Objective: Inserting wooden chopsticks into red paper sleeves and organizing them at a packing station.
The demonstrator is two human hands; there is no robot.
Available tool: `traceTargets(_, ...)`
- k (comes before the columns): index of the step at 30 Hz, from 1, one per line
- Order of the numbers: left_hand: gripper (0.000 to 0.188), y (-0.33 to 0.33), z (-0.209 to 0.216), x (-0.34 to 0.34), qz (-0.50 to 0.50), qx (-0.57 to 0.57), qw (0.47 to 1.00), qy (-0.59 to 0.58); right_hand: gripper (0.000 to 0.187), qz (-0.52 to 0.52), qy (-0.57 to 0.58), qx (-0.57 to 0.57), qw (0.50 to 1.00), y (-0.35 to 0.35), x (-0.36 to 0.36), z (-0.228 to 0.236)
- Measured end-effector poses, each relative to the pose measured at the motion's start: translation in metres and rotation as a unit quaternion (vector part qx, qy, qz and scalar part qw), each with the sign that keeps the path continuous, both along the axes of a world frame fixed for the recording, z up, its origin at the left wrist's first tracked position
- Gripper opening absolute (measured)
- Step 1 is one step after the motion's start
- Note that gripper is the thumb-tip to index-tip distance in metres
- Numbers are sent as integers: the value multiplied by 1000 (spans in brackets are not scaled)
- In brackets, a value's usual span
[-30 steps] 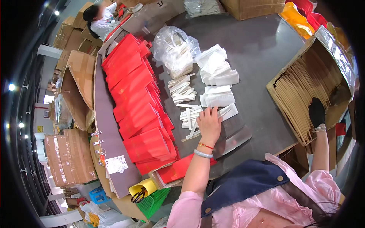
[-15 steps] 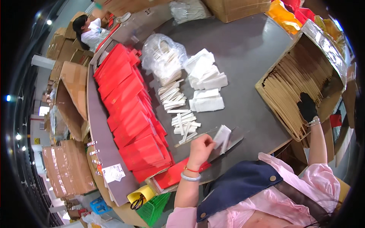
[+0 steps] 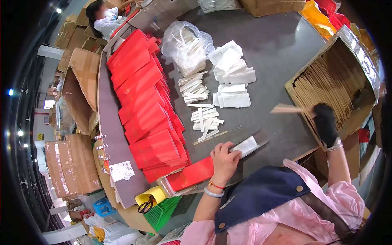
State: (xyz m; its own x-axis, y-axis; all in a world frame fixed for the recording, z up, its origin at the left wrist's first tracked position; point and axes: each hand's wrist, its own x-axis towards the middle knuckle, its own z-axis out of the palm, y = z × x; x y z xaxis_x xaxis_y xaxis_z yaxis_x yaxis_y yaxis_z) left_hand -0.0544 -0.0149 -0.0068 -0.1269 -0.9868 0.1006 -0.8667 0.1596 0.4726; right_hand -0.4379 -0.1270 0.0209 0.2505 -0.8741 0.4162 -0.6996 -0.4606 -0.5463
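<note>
My left hand (image 3: 225, 160) bends over a narrow tray (image 3: 261, 138), its fingers curled on the end of a red envelope (image 3: 192, 174) lying there. Just right of those fingers, a white packet (image 3: 246, 146) lies in the same tray. My right hand (image 3: 325, 124), in a black glove, is closed on a thin tan slat-like piece (image 3: 290, 109) that points left and looks wider at its free end. That hand is beside the open cardboard box (image 3: 300, 96), which holds many similar tan pieces (image 3: 332, 87) packed on edge. The piece is slightly blurred.
Overlapping red envelopes (image 3: 141, 98) fill the table's left side. White packets (image 3: 231, 96), white strips (image 3: 204, 118) and a clear plastic bag (image 3: 185, 43) lie mid-table. Scissors stand in a yellow holder (image 3: 149, 196) at the front edge. Another person (image 3: 107, 20) sits at the far left.
My right hand has come out of the box with a tan piece. My left hand has lowered onto the tray, and the white packet it held up now lies flat there.
</note>
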Motion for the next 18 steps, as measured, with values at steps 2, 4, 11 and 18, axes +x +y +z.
traceTargets(2, 10, 7, -7, 11, 22, 5, 1000, -3, 29, 104, 60, 144, 982, 0, 73, 12)
traceTargets(4, 14, 7, -10, 11, 48, -18, 999, -20, 27, 160, 74, 141, 974, 6, 99, -3)
traceTargets(11, 57, 30, 9, 31, 78, 29, 997, -2, 18, 251, 223, 123, 934, 9, 133, -41)
traceTargets(18, 80, 19, 1, 14, 32, 36, 999, -13, 7, 213, 99, 122, 964, 1, 136, -67)
